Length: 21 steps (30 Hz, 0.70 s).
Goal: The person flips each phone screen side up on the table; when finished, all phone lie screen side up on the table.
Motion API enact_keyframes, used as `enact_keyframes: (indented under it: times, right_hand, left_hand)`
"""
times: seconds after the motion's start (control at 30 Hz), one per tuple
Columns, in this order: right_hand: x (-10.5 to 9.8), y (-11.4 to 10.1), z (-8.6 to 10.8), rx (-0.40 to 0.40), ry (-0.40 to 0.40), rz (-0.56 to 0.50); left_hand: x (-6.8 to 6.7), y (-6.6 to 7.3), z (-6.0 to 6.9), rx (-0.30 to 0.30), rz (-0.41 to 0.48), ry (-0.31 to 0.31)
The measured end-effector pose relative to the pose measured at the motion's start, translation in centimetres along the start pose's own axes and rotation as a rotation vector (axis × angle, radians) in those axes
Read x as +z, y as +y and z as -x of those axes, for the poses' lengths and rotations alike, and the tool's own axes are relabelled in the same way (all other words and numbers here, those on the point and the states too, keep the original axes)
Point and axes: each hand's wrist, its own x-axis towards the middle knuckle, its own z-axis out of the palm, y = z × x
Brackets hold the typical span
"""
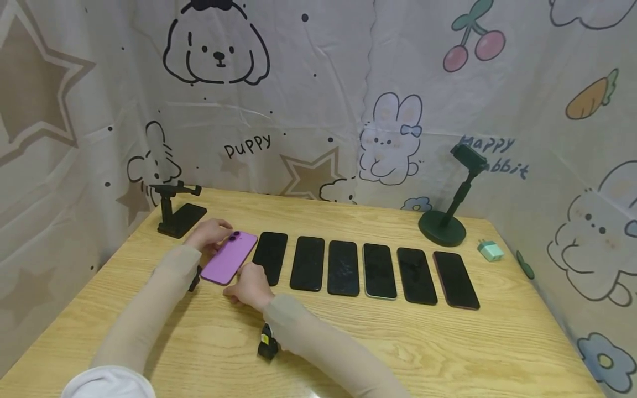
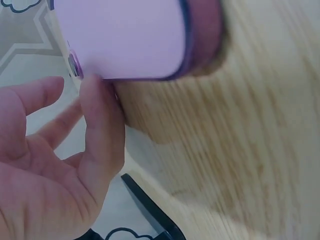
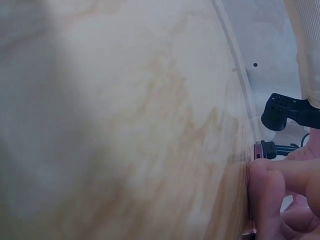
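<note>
A purple phone point(image 1: 230, 257) lies back up on the wooden table, its camera end away from the person and slanted to the right. My left hand point(image 1: 209, 235) is at its upper left edge; in the left wrist view one fingertip point(image 2: 94, 85) touches the phone's edge while other fingers stand apart from it. On the opposite side, my right hand point(image 1: 250, 287) rests low beside the near right corner. Its fingers point(image 3: 267, 200) meet the thin purple edge point(image 3: 258, 151) in the right wrist view, partly hidden by one another.
Several dark phones lie face up in a row to the right, from the nearest black phone point(image 1: 270, 258) to the last one point(image 1: 456, 280). A black folding stand point(image 1: 171, 213) is at the back left. A round-based green stand point(image 1: 442, 228) and a mint charger point(image 1: 491, 250) are at the back right.
</note>
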Motion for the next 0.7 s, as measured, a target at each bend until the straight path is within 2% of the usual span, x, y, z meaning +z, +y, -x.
enact_keyframes:
  times: [0.33,0.57,0.7]
  right_hand:
    - [0.4,-0.4,-0.4,-0.014,-0.009,0.085]
    - [1.0,-0.6,-0.3,-0.004,-0.023,0.102]
    - [1.1,-0.8,-0.3,-0.013,-0.017,0.103]
  left_hand:
    - [-0.3,-0.4,-0.4,0.068,-0.093,-0.064]
    - [-0.4,-1.0,-0.7,0.118,-0.105,-0.078]
    - [-0.3,-1.0,-0.7,0.174,-0.189,-0.08]
